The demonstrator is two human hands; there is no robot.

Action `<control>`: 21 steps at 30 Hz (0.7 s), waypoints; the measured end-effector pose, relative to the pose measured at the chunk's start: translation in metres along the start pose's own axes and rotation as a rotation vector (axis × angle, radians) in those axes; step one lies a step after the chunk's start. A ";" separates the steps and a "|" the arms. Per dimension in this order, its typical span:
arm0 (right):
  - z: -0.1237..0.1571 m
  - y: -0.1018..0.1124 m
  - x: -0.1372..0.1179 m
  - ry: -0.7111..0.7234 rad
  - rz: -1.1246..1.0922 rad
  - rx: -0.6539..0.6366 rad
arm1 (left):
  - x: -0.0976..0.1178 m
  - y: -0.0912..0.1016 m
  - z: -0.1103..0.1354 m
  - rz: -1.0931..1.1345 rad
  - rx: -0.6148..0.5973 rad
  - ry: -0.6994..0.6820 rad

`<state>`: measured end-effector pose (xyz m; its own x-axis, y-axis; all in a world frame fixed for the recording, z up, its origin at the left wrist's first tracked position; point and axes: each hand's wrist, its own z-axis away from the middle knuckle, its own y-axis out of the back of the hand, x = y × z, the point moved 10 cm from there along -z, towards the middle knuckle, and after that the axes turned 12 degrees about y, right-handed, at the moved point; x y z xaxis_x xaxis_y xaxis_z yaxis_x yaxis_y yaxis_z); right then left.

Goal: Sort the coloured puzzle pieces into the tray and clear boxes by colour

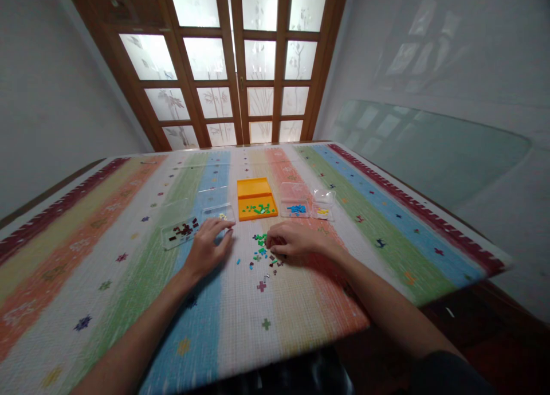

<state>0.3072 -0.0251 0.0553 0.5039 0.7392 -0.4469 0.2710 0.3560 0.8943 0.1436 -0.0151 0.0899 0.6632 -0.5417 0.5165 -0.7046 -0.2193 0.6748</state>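
My left hand (209, 246) hovers or rests over the cloth just right of a clear tray (171, 243) of dark brown bricks (184, 230). Its thumb and fingers are apart, with nothing plain between them. A loose pile of small toy bricks (260, 241), green, blue and brown, lies on the cloth between my hands. My right hand (294, 239) is at the pile's right side, fingers curled and pinched together. What those fingertips hold, if anything, cannot be made out. Just beyond the pile, an open orange case (255, 187) contains green bricks (262, 208).
A clear box (232, 212) with a few pale pieces stands behind my left hand. Right of the orange case are clear boxes with blue bricks (296, 210) and yellow bricks (322, 211). A striped tablecloth (129, 280) covers the table; glazed wooden doors (238, 85) stand beyond.
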 end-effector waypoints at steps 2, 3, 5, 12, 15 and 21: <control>0.000 0.000 0.001 0.001 -0.003 0.009 | 0.020 -0.019 0.008 0.056 -0.098 -0.061; 0.000 0.001 0.002 -0.001 0.000 0.018 | 0.029 -0.028 0.012 0.075 -0.145 -0.089; 0.000 0.003 0.005 -0.004 0.013 0.037 | 0.043 -0.044 0.019 0.083 -0.216 -0.131; 0.001 0.006 0.012 -0.009 0.025 0.060 | 0.049 -0.061 0.028 0.019 -0.284 -0.158; 0.002 0.006 0.013 -0.012 0.043 0.064 | 0.044 -0.058 0.026 0.044 -0.289 -0.110; 0.003 0.010 0.013 -0.009 0.054 0.078 | 0.042 -0.057 0.021 0.080 -0.330 -0.059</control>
<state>0.3190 -0.0140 0.0579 0.5271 0.7506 -0.3985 0.3061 0.2697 0.9130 0.2064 -0.0430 0.0622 0.5868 -0.5947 0.5495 -0.6274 0.0950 0.7729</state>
